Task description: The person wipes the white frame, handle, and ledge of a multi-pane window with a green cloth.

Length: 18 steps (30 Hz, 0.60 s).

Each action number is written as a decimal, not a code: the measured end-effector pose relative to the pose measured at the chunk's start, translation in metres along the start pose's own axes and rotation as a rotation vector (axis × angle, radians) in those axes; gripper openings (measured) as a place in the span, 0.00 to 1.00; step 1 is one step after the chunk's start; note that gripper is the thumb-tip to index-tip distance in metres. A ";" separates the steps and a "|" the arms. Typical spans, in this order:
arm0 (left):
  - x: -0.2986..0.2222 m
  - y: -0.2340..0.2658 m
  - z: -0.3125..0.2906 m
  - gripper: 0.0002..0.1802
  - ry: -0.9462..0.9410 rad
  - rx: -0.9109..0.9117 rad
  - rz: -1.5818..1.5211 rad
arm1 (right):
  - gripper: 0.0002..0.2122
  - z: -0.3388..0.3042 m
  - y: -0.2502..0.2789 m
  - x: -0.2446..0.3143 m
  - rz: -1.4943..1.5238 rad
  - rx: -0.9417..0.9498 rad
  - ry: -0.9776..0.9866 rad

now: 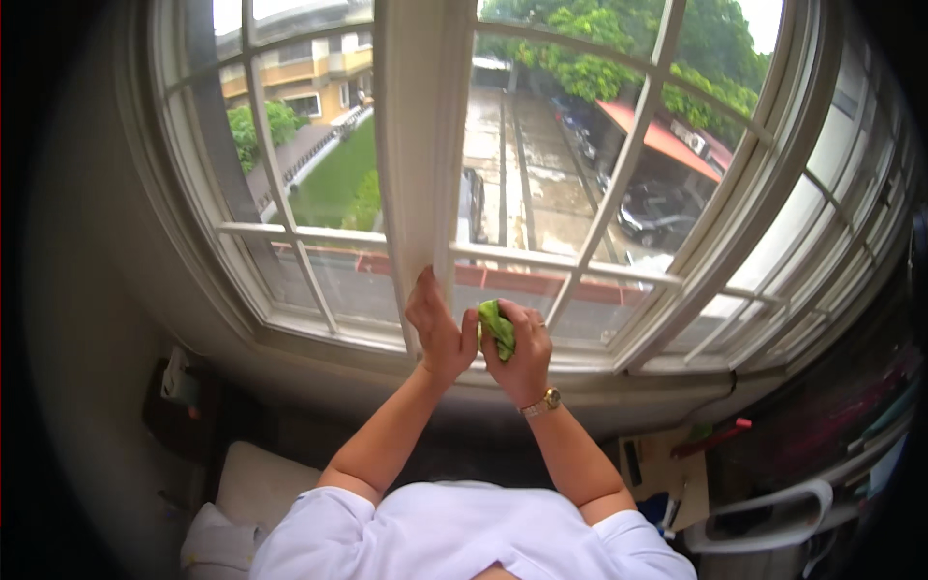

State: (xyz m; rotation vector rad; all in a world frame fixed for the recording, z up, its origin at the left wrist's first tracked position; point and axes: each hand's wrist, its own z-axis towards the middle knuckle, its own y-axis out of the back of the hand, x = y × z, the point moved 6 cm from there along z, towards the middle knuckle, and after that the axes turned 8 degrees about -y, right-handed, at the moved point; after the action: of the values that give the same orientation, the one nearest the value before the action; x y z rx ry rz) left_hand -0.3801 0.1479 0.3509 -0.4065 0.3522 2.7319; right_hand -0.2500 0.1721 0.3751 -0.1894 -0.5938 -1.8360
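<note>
A crumpled green cloth (497, 330) is bunched in my right hand (524, 350), with the fingers curled round it just in front of the lower right pane. A gold watch and a ring show on that arm and hand. My left hand (437, 329) is raised against the white centre post (418, 145) of the window, fingers pointing up and thumb apart, with nothing seen in it. The left thumb comes close to the cloth; whether they touch, I cannot tell. Both hands are near the bottom of the white-framed window (619, 261).
Below the hands runs the window sill (580, 365). More panes continue at the right. A white plastic chair (773, 517) and a small table (667, 464) with items stand at lower right. A cushion (261, 483) lies lower left, near a dark shelf with a small box (180, 379).
</note>
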 end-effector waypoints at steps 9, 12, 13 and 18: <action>-0.067 0.057 0.220 0.28 -0.358 -0.233 -0.032 | 0.20 0.111 0.034 0.082 -0.057 -0.105 0.221; -0.078 0.085 0.279 0.27 -0.449 -0.442 0.094 | 0.19 0.127 0.037 0.111 -0.088 -0.095 0.242; -0.074 0.091 0.299 0.27 -0.368 -0.358 -0.095 | 0.19 0.130 0.035 0.121 -0.114 -0.066 0.250; -0.066 0.076 0.356 0.24 -0.032 -0.138 -0.444 | 0.19 0.140 0.029 0.137 -0.194 -0.037 0.295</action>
State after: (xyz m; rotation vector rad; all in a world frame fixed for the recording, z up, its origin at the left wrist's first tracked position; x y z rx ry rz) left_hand -0.4328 0.1623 0.7166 -0.4197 0.0532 2.3289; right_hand -0.2930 0.1179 0.5606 0.1179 -0.3820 -2.0159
